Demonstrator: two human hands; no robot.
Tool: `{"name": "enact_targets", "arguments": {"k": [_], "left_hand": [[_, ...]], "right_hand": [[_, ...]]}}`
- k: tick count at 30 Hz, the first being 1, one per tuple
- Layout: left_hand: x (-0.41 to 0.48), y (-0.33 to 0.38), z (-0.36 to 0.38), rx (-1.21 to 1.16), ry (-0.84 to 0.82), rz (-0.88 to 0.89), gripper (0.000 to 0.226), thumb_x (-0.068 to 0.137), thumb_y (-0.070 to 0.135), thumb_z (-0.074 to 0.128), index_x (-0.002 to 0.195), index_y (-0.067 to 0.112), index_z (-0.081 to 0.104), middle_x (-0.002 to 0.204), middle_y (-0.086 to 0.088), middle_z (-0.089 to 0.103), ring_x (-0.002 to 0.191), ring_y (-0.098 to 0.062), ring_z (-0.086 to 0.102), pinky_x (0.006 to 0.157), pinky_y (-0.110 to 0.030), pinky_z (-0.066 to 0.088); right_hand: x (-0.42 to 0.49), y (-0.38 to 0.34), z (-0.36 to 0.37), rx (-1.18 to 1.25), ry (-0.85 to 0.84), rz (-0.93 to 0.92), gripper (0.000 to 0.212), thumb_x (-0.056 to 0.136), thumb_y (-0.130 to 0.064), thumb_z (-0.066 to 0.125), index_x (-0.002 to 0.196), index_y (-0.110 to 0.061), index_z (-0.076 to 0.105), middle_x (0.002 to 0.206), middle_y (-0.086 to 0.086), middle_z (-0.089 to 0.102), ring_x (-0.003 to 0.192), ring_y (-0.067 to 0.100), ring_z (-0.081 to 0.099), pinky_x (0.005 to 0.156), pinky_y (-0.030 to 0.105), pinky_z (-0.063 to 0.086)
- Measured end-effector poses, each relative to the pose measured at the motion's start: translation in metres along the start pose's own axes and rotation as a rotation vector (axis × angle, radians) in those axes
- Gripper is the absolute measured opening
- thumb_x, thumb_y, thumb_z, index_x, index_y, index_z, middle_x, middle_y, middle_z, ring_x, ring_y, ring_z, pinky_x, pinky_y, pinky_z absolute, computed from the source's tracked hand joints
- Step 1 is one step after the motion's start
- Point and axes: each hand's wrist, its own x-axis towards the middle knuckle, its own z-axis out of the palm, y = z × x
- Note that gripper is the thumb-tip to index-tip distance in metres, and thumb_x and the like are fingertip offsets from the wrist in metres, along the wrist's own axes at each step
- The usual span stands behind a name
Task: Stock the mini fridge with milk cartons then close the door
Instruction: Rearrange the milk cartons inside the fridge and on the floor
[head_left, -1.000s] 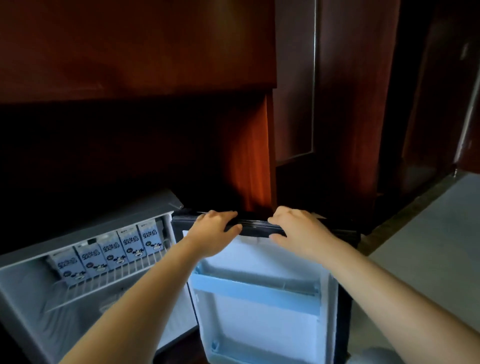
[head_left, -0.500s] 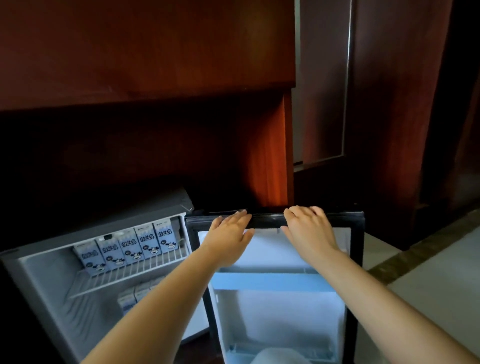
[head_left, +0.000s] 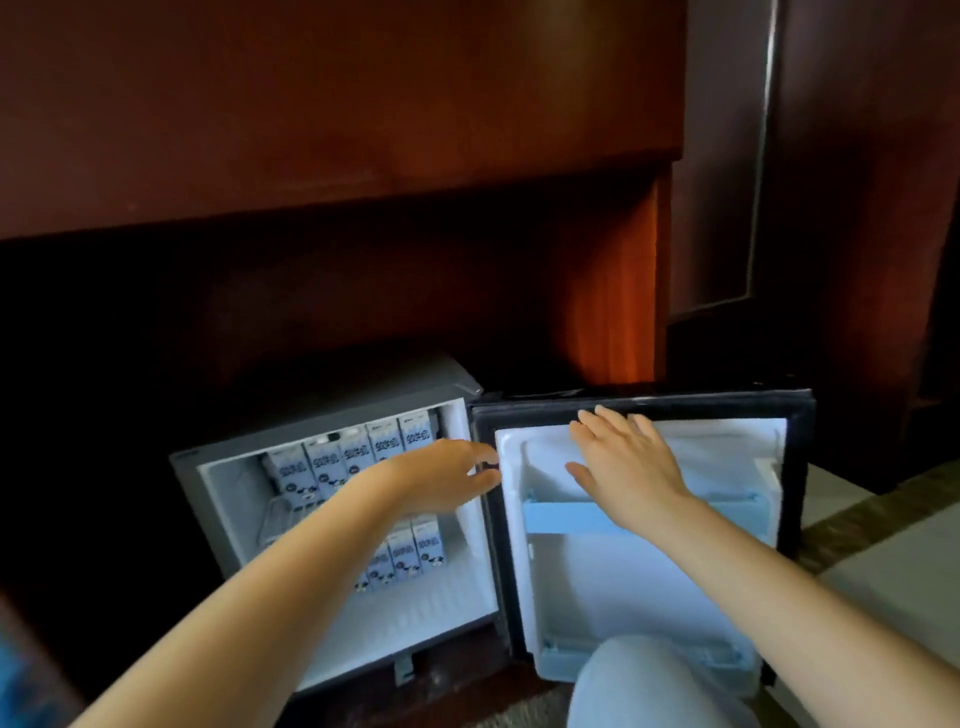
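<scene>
Wood, dark red-brown: the cabinet (head_left: 363, 130) fills the far side, w/ the mini fridge (head_left: 322, 400) set in its low recess, left of centre. The fridge door (head_left: 623, 582) stands wide open to the right, hinged on the fridge's right edge, white inner liner facing the camera. Near right, a knee (head_left: 654, 680) in pale trousers sits just in front of the door's bottom edge. The right hand (head_left: 631, 465) lies flat on the upper liner, fingers straight & spread, gripping nothing. The left hand (head_left: 447, 475) is by the door's hinge-side edge, fingers extended, holding nothing. It is blurred, so can't tell if it touches. Milk cartons: one upper row (head_left: 358, 452) upright on the wire shelf (head_left: 275, 514), and a lower row (head_left: 415, 551) on the fridge floor, partly behind the left forearm.

Progress, my read: stocking looks done or nearly so, as there's no carton in either hand & none seen outside. Left to do: swing the door shut.

Edges/room: the door must sweep toward the near side, then left. The knee & both forearms lie in that arc, so they'd need to clear. Cartons appear set back from the front lip, so prob. no snag w/ the blue door rail (head_left: 566, 517).
</scene>
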Motion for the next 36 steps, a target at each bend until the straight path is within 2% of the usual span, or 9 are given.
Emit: {"name": "enact_targets", "arguments": {"k": [7, 11, 13, 17, 22, 26, 28, 33, 36], "left_hand": [[-0.077, -0.054, 0.004, -0.005, -0.075, -0.026, 0.039, 0.102, 0.032, 0.030, 0.135, 0.016, 0.044, 0.139, -0.001, 0.049, 0.124, -0.019, 0.051, 0.107, -0.032, 0.038], [-0.096, -0.091, 0.017, -0.042, -0.061, -0.067, 0.042, 0.102, 0.033, 0.030, 0.133, 0.011, 0.046, 0.134, -0.004, 0.051, 0.121, -0.020, 0.052, 0.105, -0.031, 0.040], [-0.097, -0.111, 0.027, -0.067, -0.031, -0.116, 0.043, 0.101, 0.037, 0.031, 0.133, 0.012, 0.045, 0.134, -0.004, 0.050, 0.124, -0.021, 0.049, 0.106, -0.034, 0.040], [-0.082, -0.147, 0.048, -0.228, 0.105, -0.210, 0.033, 0.099, 0.030, 0.037, 0.128, 0.019, 0.048, 0.119, -0.003, 0.058, 0.105, -0.019, 0.059, 0.082, -0.023, 0.047], [-0.049, -0.189, 0.066, -0.385, 0.335, -0.344, 0.034, 0.096, 0.020, 0.046, 0.130, 0.014, 0.046, 0.120, -0.004, 0.051, 0.093, -0.010, 0.051, 0.069, -0.014, 0.044], [-0.013, -0.227, 0.083, -0.392, 0.444, -0.454, 0.043, 0.094, 0.021, 0.048, 0.135, 0.013, 0.040, 0.138, -0.007, 0.040, 0.123, -0.020, 0.041, 0.103, -0.030, 0.037], [0.003, -0.243, 0.090, -0.390, 0.471, -0.503, 0.052, 0.093, 0.021, 0.049, 0.142, 0.015, 0.032, 0.147, -0.008, 0.030, 0.134, -0.026, 0.031, 0.111, -0.038, 0.031], [0.034, -0.273, 0.095, -0.404, 0.552, -0.552, 0.070, 0.091, 0.014, 0.052, 0.149, 0.023, 0.013, 0.157, -0.009, 0.006, 0.143, -0.031, 0.013, 0.111, -0.044, 0.029], [0.047, -0.282, 0.095, -0.395, 0.638, -0.555, 0.074, 0.090, 0.012, 0.054, 0.148, 0.026, 0.010, 0.157, -0.005, 0.000, 0.144, -0.030, 0.008, 0.106, -0.043, 0.034]], "right_hand": [[0.004, -0.083, -0.021, 0.076, -0.065, -0.178, 0.034, 0.096, -0.035, 0.042, 0.123, -0.019, 0.054, 0.130, -0.003, 0.054, 0.125, 0.020, 0.044, 0.101, 0.034, 0.031], [0.012, -0.125, -0.023, 0.169, -0.120, -0.237, 0.021, 0.096, -0.033, 0.044, 0.099, -0.016, 0.055, 0.111, 0.000, 0.060, 0.109, 0.023, 0.053, 0.088, 0.036, 0.038], [0.017, -0.143, -0.017, 0.233, -0.142, -0.247, 0.022, 0.096, -0.032, 0.046, 0.101, -0.015, 0.058, 0.107, 0.000, 0.060, 0.102, 0.022, 0.055, 0.083, 0.035, 0.040], [0.041, -0.175, 0.011, 0.369, -0.195, -0.293, 0.008, 0.094, -0.025, 0.050, 0.090, -0.022, 0.058, 0.087, -0.006, 0.057, 0.080, 0.014, 0.055, 0.069, 0.027, 0.040], [0.082, -0.214, 0.060, 0.449, -0.255, -0.273, 0.011, 0.092, -0.022, 0.053, 0.102, -0.020, 0.058, 0.101, -0.002, 0.061, 0.092, 0.018, 0.058, 0.084, 0.037, 0.051], [0.116, -0.240, 0.099, 0.459, -0.219, -0.279, 0.036, 0.091, -0.019, 0.056, 0.126, -0.019, 0.052, 0.125, -0.004, 0.057, 0.114, 0.017, 0.052, 0.100, 0.036, 0.043], [0.134, -0.250, 0.114, 0.456, -0.180, -0.281, 0.050, 0.091, -0.018, 0.057, 0.138, -0.018, 0.042, 0.139, -0.004, 0.048, 0.127, 0.017, 0.044, 0.109, 0.036, 0.035], [0.172, -0.268, 0.145, 0.362, -0.066, -0.294, 0.069, 0.087, -0.018, 0.062, 0.146, -0.018, 0.026, 0.155, 0.001, 0.022, 0.142, 0.020, 0.023, 0.115, 0.037, 0.024], [0.185, -0.275, 0.158, 0.299, -0.010, -0.325, 0.076, 0.086, -0.020, 0.063, 0.148, -0.016, 0.019, 0.156, 0.004, 0.020, 0.144, 0.023, 0.018, 0.117, 0.038, 0.020]]}}
